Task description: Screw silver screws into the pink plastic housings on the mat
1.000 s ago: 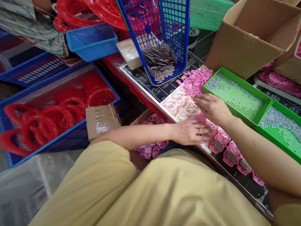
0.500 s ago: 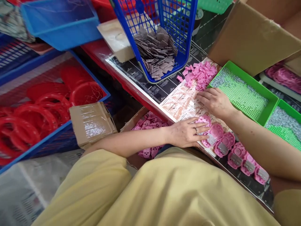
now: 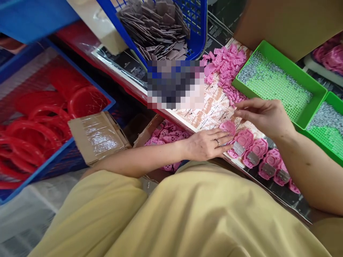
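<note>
My left hand [image 3: 206, 144] lies flat at the table's front edge, fingers stretched out and resting against the leftmost round pink part [image 3: 228, 127]. A row of several pink round parts [image 3: 257, 152] with grey metal plates runs to the right of it. My right hand [image 3: 264, 115] hovers just above that row, fingertips pinched together on something too small to make out. A heap of small pink pieces [image 3: 225, 66] lies behind, beside the green tray [image 3: 276, 87] of tiny metal bits.
A blue basket [image 3: 160, 28] of grey square plates stands at the back. A cardboard box [image 3: 284, 21] is behind the green trays. Below the table are a box of pink parts [image 3: 166, 134], a taped carton [image 3: 96, 135] and a blue crate of red rings [image 3: 40, 125].
My right hand has lifted off the table near the pink heap and drawn back with its fingertips pinched. The left hand stays by the pink parts. The view has tilted downward.
</note>
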`<move>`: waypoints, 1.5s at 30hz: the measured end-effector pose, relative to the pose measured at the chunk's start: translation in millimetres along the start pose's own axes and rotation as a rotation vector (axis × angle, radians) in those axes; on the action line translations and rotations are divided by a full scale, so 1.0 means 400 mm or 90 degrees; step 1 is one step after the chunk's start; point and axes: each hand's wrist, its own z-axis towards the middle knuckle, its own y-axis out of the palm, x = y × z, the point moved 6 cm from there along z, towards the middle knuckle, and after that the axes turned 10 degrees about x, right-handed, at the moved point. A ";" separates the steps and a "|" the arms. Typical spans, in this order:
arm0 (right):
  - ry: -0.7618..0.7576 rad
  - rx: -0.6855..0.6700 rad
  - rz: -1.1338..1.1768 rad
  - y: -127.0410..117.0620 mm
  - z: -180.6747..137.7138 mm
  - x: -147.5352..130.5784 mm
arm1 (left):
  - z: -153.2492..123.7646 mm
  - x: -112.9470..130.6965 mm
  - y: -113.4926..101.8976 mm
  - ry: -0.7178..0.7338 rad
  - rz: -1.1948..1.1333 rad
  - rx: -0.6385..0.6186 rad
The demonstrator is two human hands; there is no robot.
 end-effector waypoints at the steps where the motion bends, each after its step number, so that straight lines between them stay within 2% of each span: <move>1: 0.045 -0.030 0.016 0.008 -0.011 0.014 | 0.002 0.000 0.000 -0.001 0.001 0.001; 6: 0.063 -0.012 -0.040 0.031 -0.010 0.036 | 0.010 0.001 -0.003 -0.004 0.005 -0.006; 14: 0.064 -0.053 -0.139 0.061 -0.001 0.033 | 0.006 0.001 -0.003 -0.004 0.017 -0.014; 20: -0.058 -0.007 -0.218 0.070 -0.004 0.023 | 0.007 0.002 0.000 -0.006 0.009 -0.011; 24: -0.071 -0.001 -0.272 0.054 0.002 0.006 | 0.004 0.000 0.004 -0.013 0.010 -0.014; 28: -0.149 0.005 -0.397 0.036 0.032 -0.032 | 0.002 0.000 0.007 -0.014 0.005 -0.022; 32: -0.156 0.023 -0.486 0.053 0.066 -0.021 | 0.004 0.001 0.006 -0.022 0.003 -0.047; 35: -0.180 0.041 -0.464 0.063 0.066 -0.019 | 0.020 0.005 0.009 -0.038 -0.004 -0.077; 38: -0.191 0.058 -0.380 0.034 0.037 -0.034 | 0.048 0.017 0.020 -0.040 -0.022 -0.090; 41: -0.126 0.058 -0.279 -0.026 -0.010 -0.024 | 0.072 0.029 0.042 -0.033 -0.032 -0.112; 45: 0.011 0.042 -0.132 -0.091 -0.063 0.047 | 0.071 0.034 0.066 -0.028 -0.016 -0.159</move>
